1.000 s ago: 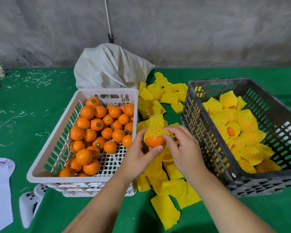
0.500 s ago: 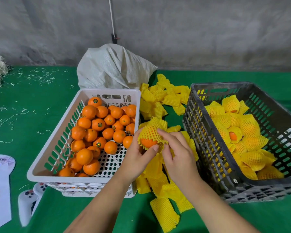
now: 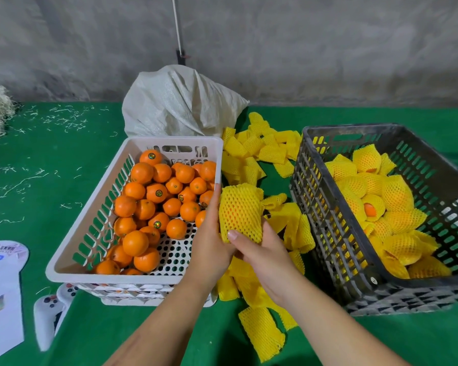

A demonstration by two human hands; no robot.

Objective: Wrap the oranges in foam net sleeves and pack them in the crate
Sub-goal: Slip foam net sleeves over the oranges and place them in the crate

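Observation:
An orange fully covered by a yellow foam net sleeve (image 3: pixel 240 212) sits between my two hands, above the gap between the crates. My left hand (image 3: pixel 212 241) holds its left side, thumb across the bottom edge. My right hand (image 3: pixel 269 256) cups it from below and right. The white crate (image 3: pixel 90 215) on the left holds several bare oranges (image 3: pixel 156 204). The dark grey crate (image 3: pixel 336 233) on the right holds several sleeved oranges (image 3: pixel 381 204).
Loose yellow sleeves (image 3: pixel 257 151) lie between and behind the crates, and more (image 3: pixel 262 331) near the table's front. A white woven sack (image 3: pixel 180 104) stands behind the white crate. A white game controller (image 3: pixel 48 315) and papers (image 3: pixel 0 294) lie at the left on the green cloth.
The sleeve has been pulled down over the whole orange; a second ago its orange bottom showed. My right hand moved from on top of it to underneath.

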